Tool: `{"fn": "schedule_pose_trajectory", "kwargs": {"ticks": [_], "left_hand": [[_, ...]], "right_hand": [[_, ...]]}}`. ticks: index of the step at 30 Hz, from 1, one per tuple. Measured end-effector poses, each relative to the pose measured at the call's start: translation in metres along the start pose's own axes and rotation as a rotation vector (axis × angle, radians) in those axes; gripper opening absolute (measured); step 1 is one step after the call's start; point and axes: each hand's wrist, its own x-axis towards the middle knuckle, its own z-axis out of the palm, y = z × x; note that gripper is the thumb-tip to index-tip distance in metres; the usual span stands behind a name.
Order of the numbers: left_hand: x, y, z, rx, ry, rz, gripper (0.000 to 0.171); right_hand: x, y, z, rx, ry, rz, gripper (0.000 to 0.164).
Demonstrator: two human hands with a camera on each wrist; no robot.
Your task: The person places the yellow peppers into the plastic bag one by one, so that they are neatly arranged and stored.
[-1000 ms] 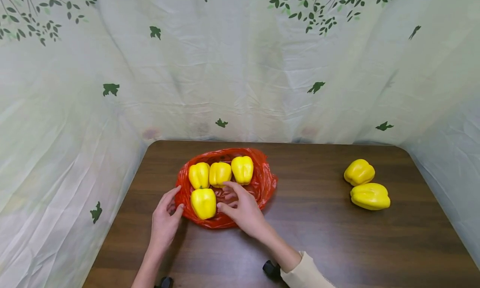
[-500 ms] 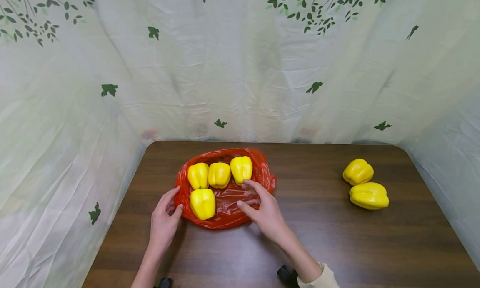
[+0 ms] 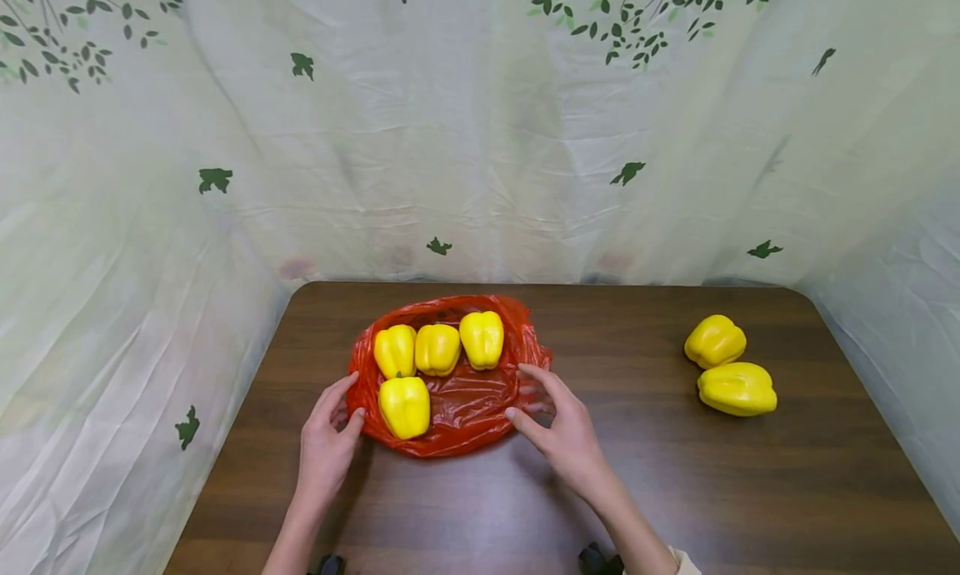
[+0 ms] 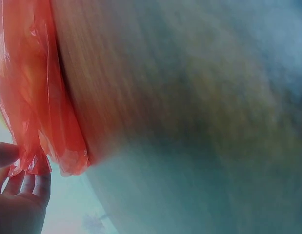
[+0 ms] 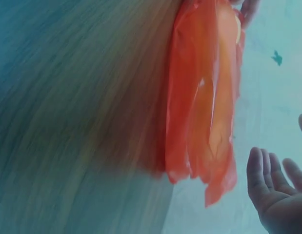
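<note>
A red plastic bag [image 3: 465, 408] stands with its mouth spread wide on the table. Several yellow bell peppers [image 3: 405, 407] lie inside it, grouped at its back and left. My left hand [image 3: 327, 437] pinches the bag's left rim between thumb and fingers; the left wrist view shows the film [image 4: 31, 122] gathered there. At the bag's right side is my right hand [image 3: 566, 433], thumb and fingers spread apart. In the right wrist view its fingers [image 5: 256, 168] are loosely extended, with nothing between them.
Two more yellow bell peppers, one behind [image 3: 716, 342] and one in front [image 3: 738, 389], lie close together on the right part of the brown wooden table [image 3: 630, 483]. A pale curtain [image 3: 480, 142] with leaf prints hangs behind the table and at its sides.
My right hand has drawn back to the right, from beside the front pepper over the bag to the bag's right rim. The left hand stays at the left rim.
</note>
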Motion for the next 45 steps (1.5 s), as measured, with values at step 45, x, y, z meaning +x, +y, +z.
{"fn": "schedule_pose_trajectory", "kwargs": {"ticks": [45], "left_hand": [[-0.002, 0.002, -0.003, 0.016, 0.02, 0.01, 0.053]], "right_hand": [[-0.053, 0.059, -0.156, -0.385, 0.661, 0.079, 0.051]]}}
